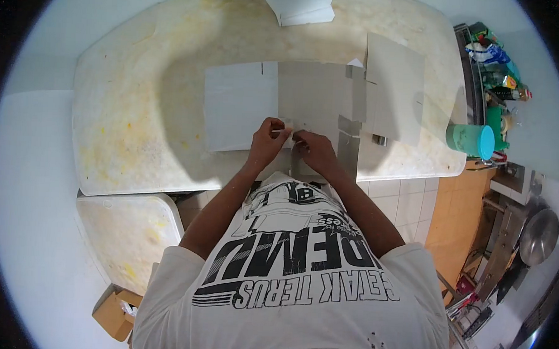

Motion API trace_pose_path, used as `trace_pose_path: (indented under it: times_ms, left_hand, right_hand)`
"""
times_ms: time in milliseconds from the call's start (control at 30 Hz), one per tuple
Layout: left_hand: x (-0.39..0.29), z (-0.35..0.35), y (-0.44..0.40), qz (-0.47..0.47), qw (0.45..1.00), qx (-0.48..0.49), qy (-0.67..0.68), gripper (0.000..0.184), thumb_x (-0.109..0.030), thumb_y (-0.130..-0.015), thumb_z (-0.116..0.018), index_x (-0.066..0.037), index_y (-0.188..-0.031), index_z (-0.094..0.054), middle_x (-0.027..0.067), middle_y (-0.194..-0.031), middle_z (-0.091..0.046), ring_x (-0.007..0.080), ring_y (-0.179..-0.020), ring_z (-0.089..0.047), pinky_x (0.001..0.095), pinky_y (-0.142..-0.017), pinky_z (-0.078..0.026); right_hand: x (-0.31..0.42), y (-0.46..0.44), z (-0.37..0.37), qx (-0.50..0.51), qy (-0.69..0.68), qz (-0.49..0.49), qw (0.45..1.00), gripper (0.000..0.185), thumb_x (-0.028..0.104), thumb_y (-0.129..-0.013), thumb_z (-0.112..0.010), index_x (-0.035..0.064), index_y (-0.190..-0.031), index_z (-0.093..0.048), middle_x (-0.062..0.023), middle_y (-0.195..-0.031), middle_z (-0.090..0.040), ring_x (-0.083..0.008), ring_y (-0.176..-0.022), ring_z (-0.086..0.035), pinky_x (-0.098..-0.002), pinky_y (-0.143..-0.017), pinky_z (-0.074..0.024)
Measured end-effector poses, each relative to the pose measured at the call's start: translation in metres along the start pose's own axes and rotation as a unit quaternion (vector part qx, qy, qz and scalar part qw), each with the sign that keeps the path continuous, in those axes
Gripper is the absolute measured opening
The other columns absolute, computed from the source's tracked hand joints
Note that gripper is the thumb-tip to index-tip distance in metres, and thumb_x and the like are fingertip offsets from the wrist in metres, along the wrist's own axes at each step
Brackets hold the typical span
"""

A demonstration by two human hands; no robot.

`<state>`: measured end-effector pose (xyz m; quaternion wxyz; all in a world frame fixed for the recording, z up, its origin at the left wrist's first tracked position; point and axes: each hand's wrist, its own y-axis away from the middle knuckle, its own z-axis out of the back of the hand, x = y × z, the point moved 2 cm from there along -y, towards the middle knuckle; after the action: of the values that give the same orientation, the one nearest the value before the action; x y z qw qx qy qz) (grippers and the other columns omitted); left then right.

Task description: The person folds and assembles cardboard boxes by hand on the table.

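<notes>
Over cardboard [314, 89] near table edge [143, 192], hands [267, 139]

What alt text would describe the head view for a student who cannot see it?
A person's bare left hand and right hand are close together over flat grey-and-white cardboard on a yellow-stained, cream table. Flat white sheets lie at its far edge; a turquoise-lidded, green cylindrical container is at its right.

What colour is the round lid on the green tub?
The round lid is turquoise blue, best seen in the head view.
</notes>
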<state>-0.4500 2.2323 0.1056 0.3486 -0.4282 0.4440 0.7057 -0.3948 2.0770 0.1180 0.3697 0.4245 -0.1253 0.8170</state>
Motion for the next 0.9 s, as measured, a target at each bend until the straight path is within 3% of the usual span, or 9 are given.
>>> trace_pose_path:
  times_ms: [100, 167, 300, 367, 567, 667, 767, 833, 900]
  left_hand:
    - [0.017, -0.003, -0.015, 0.034, 0.996, -0.034, 0.077, 0.023, -0.015, -0.087, -0.058, 0.001, -0.103, -0.057, 0.0126, -0.096, -0.064, 0.0183, -0.081, -0.064, 0.0281, -0.066, -0.054]
    - [0.032, -0.001, -0.028, 0.036, 0.999, -0.007, 0.038, 0.022, -0.013, -0.086, -0.057, 0.001, -0.104, -0.056, 0.0126, -0.096, -0.063, 0.0175, -0.079, -0.063, 0.0287, -0.065, -0.055]
    - [0.020, 0.001, -0.022, 0.061, 0.996, 0.040, 0.046, 0.020, -0.009, -0.090, -0.050, 0.003, -0.106, -0.053, 0.0125, -0.099, -0.060, 0.0188, -0.080, -0.062, 0.0302, -0.066, -0.055]
    - [0.025, 0.003, -0.023, 0.018, 0.999, 0.025, -0.011, 0.020, -0.007, -0.090, -0.049, 0.003, -0.107, -0.053, 0.0128, -0.099, -0.059, 0.0191, -0.079, -0.062, 0.0305, -0.065, -0.055]
    - [0.031, 0.011, -0.019, -0.008, 0.999, -0.039, 0.035, 0.018, -0.005, -0.089, -0.049, 0.002, -0.105, -0.051, 0.0125, -0.097, -0.058, 0.0200, -0.079, -0.062, 0.0318, -0.063, -0.056]
    - [0.052, 0.019, -0.025, -0.021, 0.997, -0.069, -0.012, 0.018, -0.007, -0.089, -0.051, 0.002, -0.105, -0.051, 0.0125, -0.096, -0.058, 0.0208, -0.080, -0.062, 0.0321, -0.065, -0.057]
    - [0.051, 0.029, -0.027, -0.022, 0.993, -0.093, -0.062, 0.021, -0.011, -0.089, -0.053, 0.001, -0.106, -0.050, 0.0123, -0.098, -0.057, 0.0210, -0.082, -0.061, 0.0319, -0.066, -0.057]
    - [0.039, 0.027, -0.023, 0.012, 0.993, -0.115, -0.031, 0.023, -0.013, -0.088, -0.056, 0.001, -0.106, -0.050, 0.0124, -0.096, -0.058, 0.0208, -0.081, -0.061, 0.0323, -0.065, -0.055]
    - [0.015, 0.020, -0.016, 0.067, 0.987, -0.139, 0.044, 0.025, -0.015, -0.086, -0.059, -0.001, -0.105, -0.051, 0.0129, -0.090, -0.060, 0.0203, -0.078, -0.061, 0.0335, -0.063, -0.051]
  right_hand:
    - [0.001, -0.006, -0.001, 0.007, 0.148, 0.078, 0.986, 0.024, 0.009, -0.074, -0.060, 0.0132, -0.098, -0.061, -0.0073, -0.087, -0.058, -0.0264, -0.077, -0.062, -0.0365, -0.065, -0.0528]
    - [0.006, -0.008, -0.006, 0.029, 0.251, 0.093, 0.963, 0.022, 0.011, -0.074, -0.060, 0.0147, -0.095, -0.061, -0.0067, -0.085, -0.054, -0.0252, -0.075, -0.061, -0.0362, -0.063, -0.0521]
    - [0.012, -0.007, -0.001, 0.010, 0.327, 0.210, 0.921, 0.013, 0.013, -0.075, -0.059, 0.0150, -0.087, -0.062, -0.0049, -0.089, -0.051, -0.0223, -0.080, -0.059, -0.0328, -0.063, -0.0519]
    - [0.014, -0.009, 0.001, 0.031, 0.359, 0.244, 0.900, 0.010, 0.012, -0.075, -0.058, 0.0148, -0.083, -0.063, -0.0041, -0.091, -0.052, -0.0214, -0.084, -0.059, -0.0315, -0.063, -0.0518]
    - [0.020, -0.022, -0.004, 0.048, 0.394, 0.268, 0.878, 0.007, 0.012, -0.075, -0.058, 0.0135, -0.080, -0.062, -0.0028, -0.096, -0.052, -0.0204, -0.088, -0.059, -0.0308, -0.065, -0.0523]
    - [0.021, -0.021, -0.003, 0.052, 0.362, 0.193, 0.911, 0.017, 0.015, -0.080, -0.058, 0.0140, -0.097, -0.061, -0.0048, -0.102, -0.053, -0.0204, -0.090, -0.058, -0.0341, -0.067, -0.0532]
    - [0.010, -0.002, 0.031, -0.102, 0.019, 0.070, 0.992, 0.019, 0.013, -0.083, -0.058, 0.0115, -0.101, -0.059, -0.0087, -0.100, -0.057, -0.0208, -0.085, -0.060, -0.0341, -0.068, -0.0523]
    - [-0.010, 0.007, 0.064, -0.236, -0.063, -0.017, 0.970, 0.018, 0.012, -0.085, -0.057, 0.0095, -0.102, -0.058, -0.0123, -0.092, -0.060, -0.0216, -0.078, -0.063, -0.0336, -0.067, -0.0512]
    - [-0.056, 0.006, 0.083, -0.331, -0.019, -0.070, 0.941, 0.021, 0.016, -0.087, -0.057, 0.0072, -0.106, -0.057, -0.0116, -0.087, -0.061, -0.0222, -0.072, -0.063, -0.0328, -0.065, -0.0502]
